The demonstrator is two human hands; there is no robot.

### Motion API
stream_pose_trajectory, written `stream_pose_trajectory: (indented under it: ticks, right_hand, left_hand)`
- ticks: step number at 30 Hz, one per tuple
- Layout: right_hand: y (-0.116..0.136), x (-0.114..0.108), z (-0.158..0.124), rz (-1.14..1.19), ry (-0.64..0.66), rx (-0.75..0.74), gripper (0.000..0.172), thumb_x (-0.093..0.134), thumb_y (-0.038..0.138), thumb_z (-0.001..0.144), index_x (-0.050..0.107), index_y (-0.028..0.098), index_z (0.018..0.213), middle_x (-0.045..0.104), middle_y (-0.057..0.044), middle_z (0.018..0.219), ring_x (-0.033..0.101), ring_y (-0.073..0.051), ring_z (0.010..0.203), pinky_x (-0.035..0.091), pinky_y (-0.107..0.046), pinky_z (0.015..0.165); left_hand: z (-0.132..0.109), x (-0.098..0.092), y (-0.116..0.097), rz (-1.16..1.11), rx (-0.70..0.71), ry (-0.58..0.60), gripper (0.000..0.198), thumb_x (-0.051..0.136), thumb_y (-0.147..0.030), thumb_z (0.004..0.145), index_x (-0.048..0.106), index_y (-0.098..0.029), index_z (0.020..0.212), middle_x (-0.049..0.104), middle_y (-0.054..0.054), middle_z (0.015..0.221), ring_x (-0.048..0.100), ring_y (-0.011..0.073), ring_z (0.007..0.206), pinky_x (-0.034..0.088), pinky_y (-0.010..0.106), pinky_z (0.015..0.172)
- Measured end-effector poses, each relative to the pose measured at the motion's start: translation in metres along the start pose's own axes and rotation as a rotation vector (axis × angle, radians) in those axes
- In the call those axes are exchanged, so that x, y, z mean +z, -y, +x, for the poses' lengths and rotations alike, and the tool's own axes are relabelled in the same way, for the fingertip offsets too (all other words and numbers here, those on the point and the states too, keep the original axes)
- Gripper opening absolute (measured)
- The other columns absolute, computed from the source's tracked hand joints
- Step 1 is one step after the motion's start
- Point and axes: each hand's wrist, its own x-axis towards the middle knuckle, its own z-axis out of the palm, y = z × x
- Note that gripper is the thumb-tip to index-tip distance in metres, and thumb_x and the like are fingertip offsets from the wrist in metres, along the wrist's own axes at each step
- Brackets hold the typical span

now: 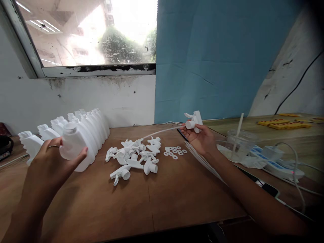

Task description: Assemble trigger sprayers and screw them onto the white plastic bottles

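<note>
My left hand [54, 158] is closed around a white plastic bottle [76, 143] with an open threaded neck, lifted just in front of a row of several like bottles [88, 126]. My right hand [199, 138] grips a white trigger sprayer head [194, 120] held above the table, with its long thin dip tube [159, 132] reaching left over the table. Between the hands lies a heap of loose sprayer heads [136, 157] and several small white washers [174, 152].
The brown wooden table [164, 199] ends near me at a front edge. A bundle of thin white tubes [202, 160] lies by my right forearm. At right sit a clear cup [240, 138], a power strip [275, 165] with cables, and yellow parts [286, 124].
</note>
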Motion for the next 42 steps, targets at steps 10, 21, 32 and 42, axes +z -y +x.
stream_pose_trajectory:
  ticks: [10,21,32,42]
  right_hand:
    - [-0.002,-0.014,0.003,0.102,-0.086,-0.001,0.013,0.058,0.03,0.072,0.064,0.024,0.082,0.07,-0.002,0.08,0.068,-0.019,0.084,0.057,-0.035,0.087]
    - [-0.013,0.002,-0.01,-0.041,0.004,0.013,0.014,0.056,0.034,0.075,0.06,0.025,0.086,0.069,-0.002,0.082,0.068,-0.023,0.085,0.053,-0.044,0.091]
    - [-0.056,0.049,-0.059,-0.263,0.266,0.24,0.039,0.078,0.028,0.069,0.06,0.021,0.104,0.07,-0.004,0.1,0.066,-0.019,0.08,0.055,-0.034,0.077]
    - [-0.067,0.061,-0.078,-0.424,0.438,0.153,0.048,0.072,0.039,0.077,0.05,0.024,0.117,0.062,-0.007,0.118,0.06,-0.024,0.111,0.051,-0.037,0.093]
  left_hand:
    - [-0.017,0.037,-0.078,-0.382,0.697,-0.129,0.056,0.065,-0.033,0.079,0.04,-0.017,0.126,0.064,0.011,0.106,0.059,0.0258,0.095,0.043,0.041,0.087]
    - [-0.03,0.055,-0.061,-0.369,0.744,-0.054,0.059,0.063,-0.028,0.08,0.04,-0.018,0.133,0.065,0.01,0.105,0.059,0.0281,0.102,0.039,0.047,0.097]
    - [-0.044,0.051,-0.074,-0.357,0.859,-0.009,0.055,0.061,-0.031,0.083,0.043,-0.012,0.132,0.064,0.013,0.105,0.059,0.0288,0.098,0.042,0.047,0.093]
    - [-0.053,0.04,-0.085,-0.283,0.957,0.004,0.052,0.057,-0.03,0.084,0.045,-0.007,0.129,0.065,0.015,0.105,0.059,0.0298,0.097,0.041,0.049,0.093]
